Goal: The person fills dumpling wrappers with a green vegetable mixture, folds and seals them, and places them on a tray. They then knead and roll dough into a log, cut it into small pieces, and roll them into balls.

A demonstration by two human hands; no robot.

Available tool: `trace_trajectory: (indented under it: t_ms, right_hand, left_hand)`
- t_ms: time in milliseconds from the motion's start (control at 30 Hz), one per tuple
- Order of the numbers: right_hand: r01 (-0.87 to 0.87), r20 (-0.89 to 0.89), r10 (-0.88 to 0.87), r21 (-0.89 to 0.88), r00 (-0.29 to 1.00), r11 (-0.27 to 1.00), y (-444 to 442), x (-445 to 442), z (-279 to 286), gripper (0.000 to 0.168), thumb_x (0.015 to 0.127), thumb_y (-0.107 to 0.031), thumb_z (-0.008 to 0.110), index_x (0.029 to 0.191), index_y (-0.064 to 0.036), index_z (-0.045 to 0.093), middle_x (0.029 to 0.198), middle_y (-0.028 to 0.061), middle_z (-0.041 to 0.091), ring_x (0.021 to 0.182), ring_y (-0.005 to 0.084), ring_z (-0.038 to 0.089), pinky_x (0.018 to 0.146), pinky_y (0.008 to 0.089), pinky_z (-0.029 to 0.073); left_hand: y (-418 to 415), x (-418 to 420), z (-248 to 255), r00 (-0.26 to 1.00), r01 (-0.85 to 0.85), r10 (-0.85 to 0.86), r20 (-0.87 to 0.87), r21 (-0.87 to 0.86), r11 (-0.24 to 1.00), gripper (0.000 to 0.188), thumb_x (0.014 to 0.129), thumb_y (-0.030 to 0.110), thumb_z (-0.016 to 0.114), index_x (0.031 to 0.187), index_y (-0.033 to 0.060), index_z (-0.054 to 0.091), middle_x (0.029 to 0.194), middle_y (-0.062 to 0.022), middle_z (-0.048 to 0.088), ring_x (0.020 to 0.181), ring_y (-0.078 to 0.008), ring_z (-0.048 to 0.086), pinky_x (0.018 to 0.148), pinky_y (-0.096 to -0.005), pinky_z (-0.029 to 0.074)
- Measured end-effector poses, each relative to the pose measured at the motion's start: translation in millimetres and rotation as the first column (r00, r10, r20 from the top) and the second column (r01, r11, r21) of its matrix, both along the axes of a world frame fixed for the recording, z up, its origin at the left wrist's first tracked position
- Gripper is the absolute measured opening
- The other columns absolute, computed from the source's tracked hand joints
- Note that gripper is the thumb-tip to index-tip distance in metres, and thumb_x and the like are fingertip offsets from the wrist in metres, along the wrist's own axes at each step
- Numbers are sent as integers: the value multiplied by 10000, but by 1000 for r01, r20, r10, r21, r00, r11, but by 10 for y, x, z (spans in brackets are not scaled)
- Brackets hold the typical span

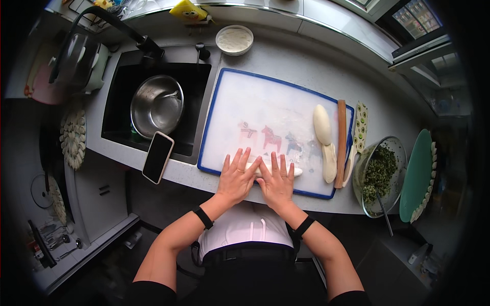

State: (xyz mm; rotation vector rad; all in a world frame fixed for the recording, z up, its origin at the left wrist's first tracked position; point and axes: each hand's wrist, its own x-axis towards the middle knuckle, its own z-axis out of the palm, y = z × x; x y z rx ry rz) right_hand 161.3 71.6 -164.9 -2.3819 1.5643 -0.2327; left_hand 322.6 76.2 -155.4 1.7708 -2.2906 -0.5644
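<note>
My left hand (238, 176) and my right hand (276, 179) lie side by side, palms down with fingers spread, on a roll of white dough (298, 172) near the front edge of a blue-rimmed cutting board (264, 95). The fingers cover much of the roll, and neither hand is closed round it. To the right on the board, an oval lump of dough (322, 123) touches a longer piece (329, 163) below it. A wooden rolling pin (340, 143) lies along the board's right side, beside a knife with an avocado-patterned blade (360, 126).
A glass bowl of chopped green filling (381, 174) and a green tray edged with dumplings (415, 176) stand at the right. A flour bowl (234, 40) sits behind the board. Left are a sink holding a steel bowl (157, 107), and a phone (158, 157) overhanging the counter's edge.
</note>
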Motion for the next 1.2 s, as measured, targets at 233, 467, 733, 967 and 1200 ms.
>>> trace_trajectory:
  t_ms: [233,467,733,967,1200]
  right_hand:
    - [298,-128,-304,-67,944,952,-831,13,-26,546,888,-391,476,1392,-211,370,1489,114,219,1380,297,164,1089,534,82]
    - [166,-190,-154,52,970,985,-219,-133,70,490,926,-433,384,1389,-273,373,1499,122,189,1382,334,134,1086,548,62]
    - [274,-214,-294,-115,932,955,-621,-233,11,522,902,-425,446,1391,-264,365,1496,104,204,1379,321,148,1089,550,70]
    - [24,19,-23,-63,1000,998,-504,318,160,673,872,-420,480,1417,-82,277,1491,78,229,1386,224,174,1122,445,93]
    - [-464,31,467,-62,884,883,-253,491,-164,534,931,-421,334,1420,-212,300,1497,-27,223,1402,167,102,1137,419,-16]
  left_hand:
    - [-879,-45,-98,963,-219,232,137,-104,970,543,884,291,473,1388,122,361,1459,-213,235,1357,-370,199,1068,-557,150]
    - [-552,266,-10,975,216,-210,66,-102,971,477,897,321,466,1366,264,405,1481,-84,250,1362,-346,202,1068,-565,153]
    - [-872,211,-144,993,-13,34,117,-175,984,484,912,357,424,1357,166,424,1490,-128,213,1376,-337,156,1066,-582,115]
    - [-1494,397,-40,999,19,-12,50,-129,991,486,931,346,424,1386,183,372,1485,-138,222,1366,-352,191,1092,-504,161]
    - [-1156,644,153,999,3,-7,-36,-125,992,450,933,318,437,1356,163,423,1465,-178,249,1352,-391,200,1089,-504,167]
